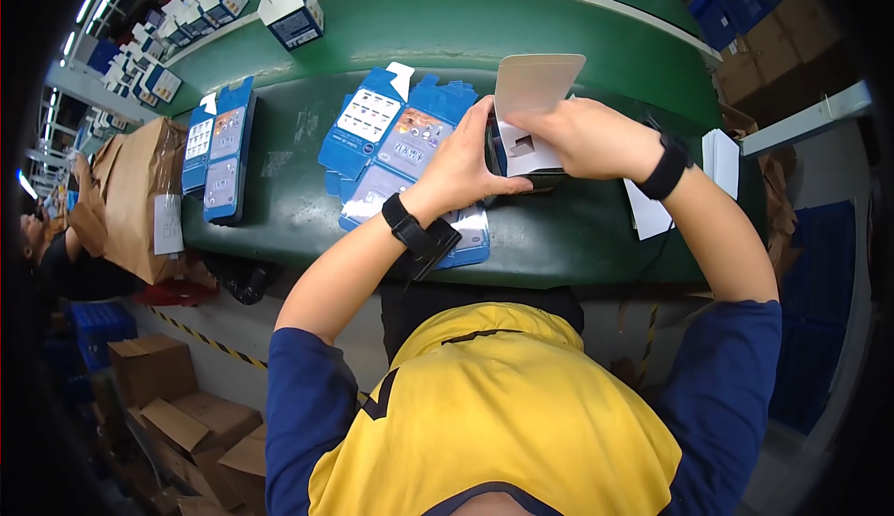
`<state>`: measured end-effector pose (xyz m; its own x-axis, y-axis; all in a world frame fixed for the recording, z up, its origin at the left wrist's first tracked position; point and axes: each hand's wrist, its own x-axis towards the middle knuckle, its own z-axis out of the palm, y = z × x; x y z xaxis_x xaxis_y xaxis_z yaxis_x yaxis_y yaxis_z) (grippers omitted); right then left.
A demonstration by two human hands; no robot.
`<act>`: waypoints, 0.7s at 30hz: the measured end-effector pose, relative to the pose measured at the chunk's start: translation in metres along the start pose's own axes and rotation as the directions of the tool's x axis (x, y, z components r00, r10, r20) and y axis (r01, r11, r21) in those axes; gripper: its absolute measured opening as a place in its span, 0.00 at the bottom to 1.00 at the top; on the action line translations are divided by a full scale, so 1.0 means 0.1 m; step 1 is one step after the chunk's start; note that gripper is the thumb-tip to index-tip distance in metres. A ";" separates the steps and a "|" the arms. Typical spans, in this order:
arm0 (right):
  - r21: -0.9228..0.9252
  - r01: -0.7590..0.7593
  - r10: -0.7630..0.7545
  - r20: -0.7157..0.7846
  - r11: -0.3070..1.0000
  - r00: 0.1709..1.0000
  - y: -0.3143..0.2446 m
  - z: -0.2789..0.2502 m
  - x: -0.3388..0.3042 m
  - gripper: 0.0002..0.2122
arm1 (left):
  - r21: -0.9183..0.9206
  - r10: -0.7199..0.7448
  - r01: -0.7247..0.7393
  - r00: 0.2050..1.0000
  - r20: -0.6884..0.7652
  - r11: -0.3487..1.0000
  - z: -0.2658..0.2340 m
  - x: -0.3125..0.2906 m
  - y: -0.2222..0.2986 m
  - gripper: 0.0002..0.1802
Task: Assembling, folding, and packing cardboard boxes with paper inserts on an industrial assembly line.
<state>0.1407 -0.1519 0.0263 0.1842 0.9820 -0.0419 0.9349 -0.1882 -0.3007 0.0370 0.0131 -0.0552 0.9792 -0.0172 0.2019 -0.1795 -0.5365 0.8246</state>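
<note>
A small carton (pixel 540 86) stands on the green work surface in front of me, its white lid flap raised at the far side. My left hand (pixel 458 164) grips the carton's left side, with the thumb across its near edge. The fingers of my right hand (pixel 596 139) are curled at the top of the carton, against a white card piece (pixel 526 151) with a small cut-out. The right fingertips are partly hidden, as is the inside of the carton. Flat blue printed cartons (pixel 410 143) lie in a loose pile beside my left hand.
A stack of folded blue cartons (pixel 223 157) lies at the left, beside a large brown paper bag (pixel 140 190). White sheets (pixel 719 167) sit at the right. An open carton (pixel 291 13) and several others stand at the back left. Another person's arm (pixel 82 181) shows far left.
</note>
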 end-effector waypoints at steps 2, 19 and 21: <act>-0.057 -0.023 0.024 0.023 0.998 0.999 -0.01 0.04 -0.14 0.23 | 0.049 0.013 -0.013 1.000 0.012 0.999 0.01 -0.01 0.00 0.59; -0.226 -0.030 0.060 0.127 0.974 0.990 -0.05 0.43 0.16 0.08 | 0.000 0.056 -0.056 0.998 0.035 0.998 0.07 -0.02 0.04 0.57; -0.234 -0.029 0.060 0.123 0.972 0.991 -0.10 0.39 0.21 0.08 | 0.022 0.045 -0.046 0.999 0.025 0.999 0.05 -0.05 0.01 0.57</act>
<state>0.1235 -0.1283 -0.0090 0.2009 0.9636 -0.1764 0.9741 -0.2156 -0.0680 0.0320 0.0078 -0.0579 0.9721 -0.0627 0.2260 -0.2223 -0.5534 0.8027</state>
